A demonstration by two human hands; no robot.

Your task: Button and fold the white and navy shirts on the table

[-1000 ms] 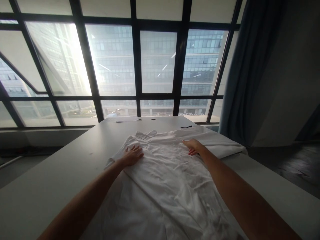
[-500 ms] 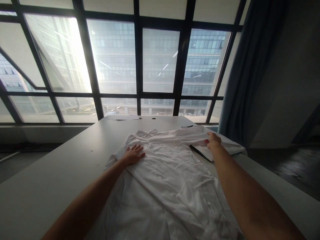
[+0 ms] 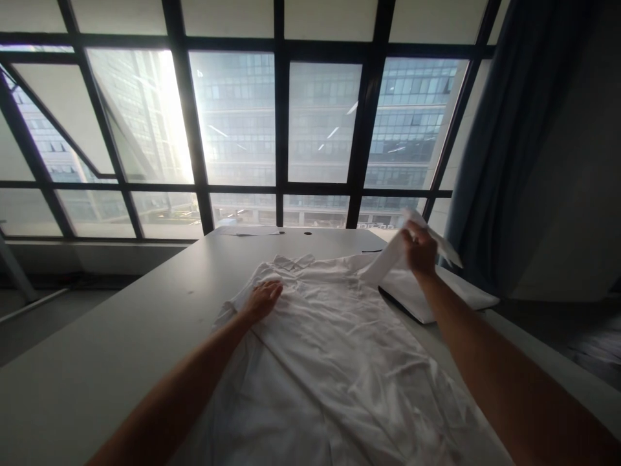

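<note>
A white shirt point(image 3: 334, 336) lies spread and wrinkled on the table, its collar at the far end. My left hand point(image 3: 264, 299) rests on the cloth near the collar, fingers stretched out. At the far right my right hand point(image 3: 421, 246) is closed on the shirt's sleeve point(image 3: 385, 262), which it lifts off the table; the sleeve's loose end hangs past the fingers. Beneath the raised sleeve, a flat white item with a black edge point(image 3: 400, 305) lies beside the shirt. What exactly that item is, I cannot tell.
The pale table point(image 3: 160, 310) stretches toward a large dark-framed window point(image 3: 320, 123). White sheets point(image 3: 247, 230) lie at its far edge, near two dark round holes. A blue curtain point(image 3: 504, 168) hangs on the right. One window pane on the left is tilted outward.
My right hand has risen with the sleeve, pulling it up off the table and the flat white item. My left hand stays on the shirt. The view has shifted slightly left.
</note>
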